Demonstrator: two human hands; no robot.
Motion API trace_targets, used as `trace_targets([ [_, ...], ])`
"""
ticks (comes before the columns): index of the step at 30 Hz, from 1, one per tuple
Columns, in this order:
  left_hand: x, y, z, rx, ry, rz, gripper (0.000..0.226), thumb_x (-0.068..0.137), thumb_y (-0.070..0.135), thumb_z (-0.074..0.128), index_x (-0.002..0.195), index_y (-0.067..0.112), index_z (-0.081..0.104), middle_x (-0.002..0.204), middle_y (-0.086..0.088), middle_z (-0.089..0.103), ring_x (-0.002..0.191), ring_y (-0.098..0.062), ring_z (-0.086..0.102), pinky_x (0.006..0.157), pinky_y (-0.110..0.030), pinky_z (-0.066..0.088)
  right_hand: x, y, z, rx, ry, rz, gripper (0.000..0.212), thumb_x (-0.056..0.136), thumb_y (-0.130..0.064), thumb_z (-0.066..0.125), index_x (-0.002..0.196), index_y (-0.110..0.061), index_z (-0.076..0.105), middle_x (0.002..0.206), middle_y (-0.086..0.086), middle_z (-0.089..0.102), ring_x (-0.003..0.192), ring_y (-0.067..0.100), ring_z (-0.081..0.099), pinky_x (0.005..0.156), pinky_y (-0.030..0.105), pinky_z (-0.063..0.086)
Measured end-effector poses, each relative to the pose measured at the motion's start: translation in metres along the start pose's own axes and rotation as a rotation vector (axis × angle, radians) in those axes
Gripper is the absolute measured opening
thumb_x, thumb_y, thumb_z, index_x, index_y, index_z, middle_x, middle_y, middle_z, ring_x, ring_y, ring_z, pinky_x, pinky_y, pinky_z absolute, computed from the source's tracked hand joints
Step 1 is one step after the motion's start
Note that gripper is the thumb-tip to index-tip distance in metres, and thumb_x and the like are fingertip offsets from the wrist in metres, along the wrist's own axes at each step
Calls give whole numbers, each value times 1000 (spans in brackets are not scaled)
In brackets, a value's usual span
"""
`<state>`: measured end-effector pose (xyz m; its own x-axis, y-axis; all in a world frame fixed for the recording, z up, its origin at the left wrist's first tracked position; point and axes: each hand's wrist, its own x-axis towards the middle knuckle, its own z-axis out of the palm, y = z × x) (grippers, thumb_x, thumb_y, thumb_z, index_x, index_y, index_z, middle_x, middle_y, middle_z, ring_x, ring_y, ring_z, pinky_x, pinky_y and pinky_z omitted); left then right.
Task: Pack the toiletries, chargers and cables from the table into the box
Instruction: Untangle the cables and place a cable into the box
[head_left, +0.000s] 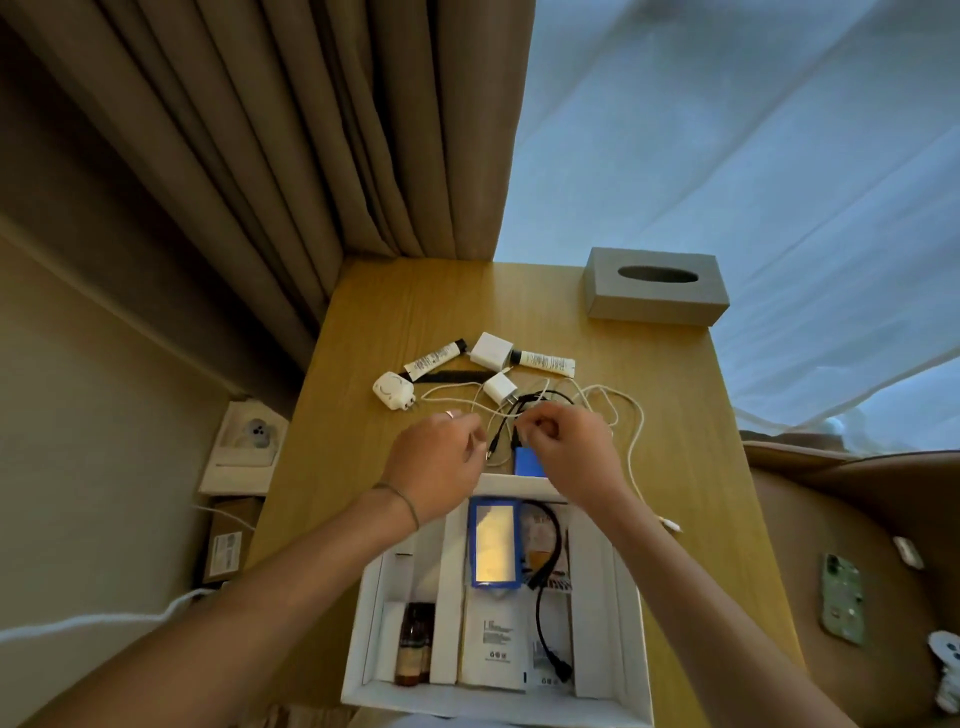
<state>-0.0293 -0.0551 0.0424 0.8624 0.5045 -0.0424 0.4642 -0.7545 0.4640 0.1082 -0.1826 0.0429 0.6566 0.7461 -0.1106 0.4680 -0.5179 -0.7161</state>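
**Hands in the cables, box part filled**

Both hands hung over the tangle just past the box's far edge. The right hand (563, 449) had its fingers curled, pinching a white cable (631, 436) near a black cable (540, 400). The left hand (441, 462), ring on one finger and a thin bracelet at the wrist, was curled too, but whether it gripped a cord I could not tell. A blue block (527, 462) lay between them on the table (374, 322).

Farther off lay a round white adapter (392, 389), two white tubes (434, 358) (545, 361) with print too small to read, a big white charger (491, 351), a small white charger (500, 387) and a dark strip (457, 375).

The white box (631, 623) sat at the near edge. Inside were a brown bottle (413, 644) on the left, a blue-framed pack (493, 543) and white sachet (493, 644) in the middle, and a black cord (545, 608) on the right. The sachet's lettering was illegible.

A grey tissue box (654, 291) stood at the far right.
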Motion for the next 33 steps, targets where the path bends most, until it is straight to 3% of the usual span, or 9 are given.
trace_targets([
  [3, 38, -7, 7, -23, -6, -62, 14, 94, 24, 56, 98, 20, 69, 92, 3, 67, 81, -13, 63, 69, -35, 57, 27, 12, -12, 7, 64, 47, 18, 96, -17, 61, 102, -21, 78, 69, -6, 70, 51, 12, 58, 51, 35, 50],
  [7, 87, -18, 26, 13, -69, -126, 15, 94, 22, 56, 104, 23, 67, 102, 1, 66, 91, -16, 63, 74, -34, 54, 60, 32, -20, 29, 77, 132, 19, 95, -18, 59, 100, -25, 76, 69, -4, 70, 47, 9, 50, 48, 34, 47],
  [10, 120, -24, 43, 63, -109, -162, 22, 93, 20, 55, 113, 25, 65, 114, 1, 65, 99, -18, 62, 76, -33, 52, 78, 48, -22, 53, 81, 175, 19, 95, -17, 59, 98, -26, 76, 69, -4, 70, 40, 5, 41, 41, 27, 36],
  [14, 155, -28, 63, 142, -168, -169, 34, 90, 16, 59, 122, 26, 60, 122, -1, 60, 102, -21, 60, 76, -33, 51, 97, 64, -23, 93, 71, 206, 21, 95, -15, 58, 94, -28, 75, 71, -4, 70, 41, 7, 44, 44, 30, 40],
  [18, 174, -31, 80, 340, -270, -81, 54, 83, 7, 64, 134, 24, 52, 127, -4, 53, 104, -25, 58, 74, -35, 51, 112, 75, -22, 116, 52, 205, 23, 96, -14, 59, 89, -32, 71, 69, -4, 70, 41, 4, 45, 45, 30, 43],
  [23, 181, -39, 89, 510, -371, 107, 62, 72, -3, 66, 126, 22, 52, 129, -7, 44, 94, -20, 53, 66, -32, 53, 128, 87, -18, 96, -5, 215, 21, 97, -13, 58, 92, -28, 71, 73, -4, 71, 41, 5, 45, 44, 28, 42],
  [27, 185, -46, 94, 617, -392, 237, 56, 71, -2, 71, 121, 19, 56, 140, -13, 40, 98, -22, 54, 56, -28, 39, 140, 96, -12, 86, -23, 204, 19, 98, -13, 58, 95, -25, 72, 72, -5, 69, 41, 4, 45, 41, 23, 40],
  [33, 187, -50, 101, 580, -274, 295, 39, 82, 15, 72, 118, 18, 57, 127, -6, 55, 105, -22, 57, 70, -30, 53, 161, 105, -1, 10, -49, 161, 17, 98, -16, 59, 100, -22, 74, 68, -5, 69, 40, 2, 42, 40, 21, 38],
])
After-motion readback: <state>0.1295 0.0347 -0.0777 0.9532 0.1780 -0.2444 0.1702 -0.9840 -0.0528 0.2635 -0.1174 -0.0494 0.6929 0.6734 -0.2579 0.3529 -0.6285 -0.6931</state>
